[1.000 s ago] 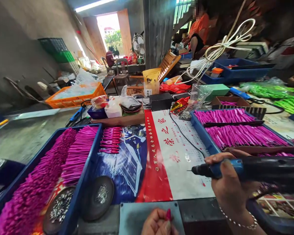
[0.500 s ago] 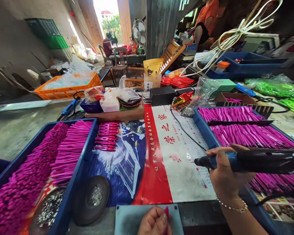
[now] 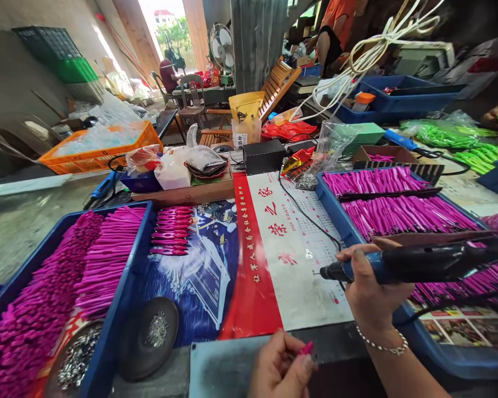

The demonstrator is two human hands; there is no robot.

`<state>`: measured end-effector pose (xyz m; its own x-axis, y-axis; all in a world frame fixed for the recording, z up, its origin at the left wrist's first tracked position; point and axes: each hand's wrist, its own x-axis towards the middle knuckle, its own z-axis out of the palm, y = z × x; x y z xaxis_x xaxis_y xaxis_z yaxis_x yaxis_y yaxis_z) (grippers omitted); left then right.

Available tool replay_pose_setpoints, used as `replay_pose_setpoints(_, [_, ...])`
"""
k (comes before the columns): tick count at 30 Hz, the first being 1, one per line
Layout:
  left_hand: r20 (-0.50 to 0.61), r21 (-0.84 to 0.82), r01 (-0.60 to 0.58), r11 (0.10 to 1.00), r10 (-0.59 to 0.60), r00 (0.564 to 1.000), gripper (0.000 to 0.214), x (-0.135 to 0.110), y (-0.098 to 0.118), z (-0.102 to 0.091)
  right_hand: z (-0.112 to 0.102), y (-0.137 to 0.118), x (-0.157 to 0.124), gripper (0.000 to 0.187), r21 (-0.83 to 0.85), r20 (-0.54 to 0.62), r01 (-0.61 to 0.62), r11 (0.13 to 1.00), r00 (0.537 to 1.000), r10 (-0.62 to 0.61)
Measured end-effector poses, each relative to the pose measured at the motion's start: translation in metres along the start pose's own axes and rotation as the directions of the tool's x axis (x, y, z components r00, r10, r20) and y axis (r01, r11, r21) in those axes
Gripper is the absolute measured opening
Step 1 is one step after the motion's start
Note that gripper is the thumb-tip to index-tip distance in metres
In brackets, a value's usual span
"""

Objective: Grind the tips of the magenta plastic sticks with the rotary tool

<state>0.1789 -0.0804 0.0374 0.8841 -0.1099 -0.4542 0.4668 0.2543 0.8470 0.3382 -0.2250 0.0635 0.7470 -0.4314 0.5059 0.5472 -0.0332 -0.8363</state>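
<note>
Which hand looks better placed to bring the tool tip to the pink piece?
Right, probably. The right hand grips the blue electric screwdriver, its tip pointing left over the calendar sheet. The left hand pinches the pink piece just below.

A calendar sheet (image 3: 299,260) is spread across the middle of the desk (image 3: 20,226). To its left a tray (image 3: 120,309) is set, filled with handles (image 3: 103,254), and a dish (image 3: 151,334) of screws is placed just right of that tray's near end. To the right a second tray (image 3: 336,207) is found. Behind the sheet a power box (image 3: 264,156) is placed, and a crate (image 3: 99,152) is set far left behind.
</note>
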Motion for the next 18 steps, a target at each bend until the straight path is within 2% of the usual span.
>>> replay_pose_setpoints(2, [0.029,0.291,-0.14,0.946,0.138,0.99,0.025,0.006,0.019,0.012,-0.007,-0.005,-0.004,0.035,-0.01,-0.007,-0.02,1.0,1.0,0.02])
replay_pose_setpoints(4, [0.108,0.542,-0.262,0.799,0.242,0.964,0.017,0.017,0.035,0.027,-0.014,-0.009,-0.007,0.035,-0.003,-0.018,-0.027,1.0,0.999,0.027])
replay_pose_setpoints(6, [0.188,0.714,-0.297,0.634,0.234,0.954,0.019,0.033,0.044,0.041,-0.019,-0.012,-0.009,0.034,0.016,-0.021,-0.035,0.999,0.999,0.035])
replay_pose_setpoints(9, [0.265,0.865,-0.307,0.397,0.16,0.951,0.024,0.058,0.047,0.056,-0.024,-0.013,-0.01,0.035,0.047,-0.015,-0.03,0.998,0.999,0.031])
replay_pose_setpoints(12, [0.284,0.918,-0.308,0.249,0.129,0.95,0.029,0.072,0.046,0.061,-0.029,-0.013,-0.011,0.037,0.052,0.005,-0.012,0.999,1.0,0.012])
replay_pose_setpoints(14, [0.249,0.934,-0.272,0.233,0.125,0.961,0.026,0.074,0.047,0.059,-0.034,-0.013,-0.011,0.036,0.051,0.037,-0.025,0.998,0.999,0.023])
replay_pose_setpoints(15, [0.223,0.935,-0.248,0.252,0.126,0.967,0.023,0.074,0.048,0.056,-0.036,-0.013,-0.012,0.036,0.05,0.049,-0.031,0.998,0.998,0.029])
replay_pose_setpoints(18, [0.136,0.891,-0.205,0.405,0.193,0.972,0.016,0.07,0.048,0.046,-0.039,-0.018,-0.01,0.036,0.059,0.035,-0.064,0.996,0.997,0.062])
